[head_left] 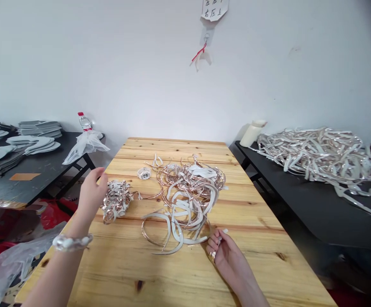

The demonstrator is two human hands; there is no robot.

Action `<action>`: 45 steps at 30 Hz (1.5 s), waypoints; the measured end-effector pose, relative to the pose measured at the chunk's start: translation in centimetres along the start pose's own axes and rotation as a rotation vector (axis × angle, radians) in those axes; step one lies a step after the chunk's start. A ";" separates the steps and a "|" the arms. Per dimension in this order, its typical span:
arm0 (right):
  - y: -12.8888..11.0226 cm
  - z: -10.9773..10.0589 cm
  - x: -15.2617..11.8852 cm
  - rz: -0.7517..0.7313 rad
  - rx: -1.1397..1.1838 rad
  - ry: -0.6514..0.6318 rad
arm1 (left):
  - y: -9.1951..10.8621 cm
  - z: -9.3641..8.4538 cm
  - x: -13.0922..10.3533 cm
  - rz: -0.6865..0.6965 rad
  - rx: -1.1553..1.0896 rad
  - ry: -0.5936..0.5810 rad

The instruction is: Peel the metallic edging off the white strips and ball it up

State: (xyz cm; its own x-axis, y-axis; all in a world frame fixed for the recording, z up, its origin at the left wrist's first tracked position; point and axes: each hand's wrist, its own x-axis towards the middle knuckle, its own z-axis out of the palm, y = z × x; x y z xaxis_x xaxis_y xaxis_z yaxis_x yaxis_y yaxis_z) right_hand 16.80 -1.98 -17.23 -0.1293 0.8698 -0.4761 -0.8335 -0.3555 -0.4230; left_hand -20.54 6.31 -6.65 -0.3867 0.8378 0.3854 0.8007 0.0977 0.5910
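My left hand is at the left edge of the wooden table, beside a small heap of short, shiny rose-gold and white scraps. Its thumb stands apart from the fingers, and nothing shows in it. Near the front right, my right hand is curled closed around a thin white and rose-gold strip; a shiny part shows below the fingers. Just beyond it lies a loose pile of curved white and rose-gold strips. A roll of tape rests between the two heaps.
A wooden table spreads before me. On the right, a black table bears a big mound of similar strips and a cream roll. The left black table carries stacked grey-white cutouts and a bottle.
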 end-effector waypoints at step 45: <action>0.0 0.2 -0.6 0.010 -0.092 -0.011 | -0.9 2.0 -4.1 0.047 0.107 -0.054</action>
State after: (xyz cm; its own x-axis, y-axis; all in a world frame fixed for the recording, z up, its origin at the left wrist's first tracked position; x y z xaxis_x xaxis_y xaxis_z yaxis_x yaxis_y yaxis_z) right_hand 16.77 -2.45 -16.76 -0.1438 0.8694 -0.4727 -0.7795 -0.3938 -0.4871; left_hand -18.73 3.84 -10.21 -0.3245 0.8705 0.3701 0.8627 0.1119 0.4932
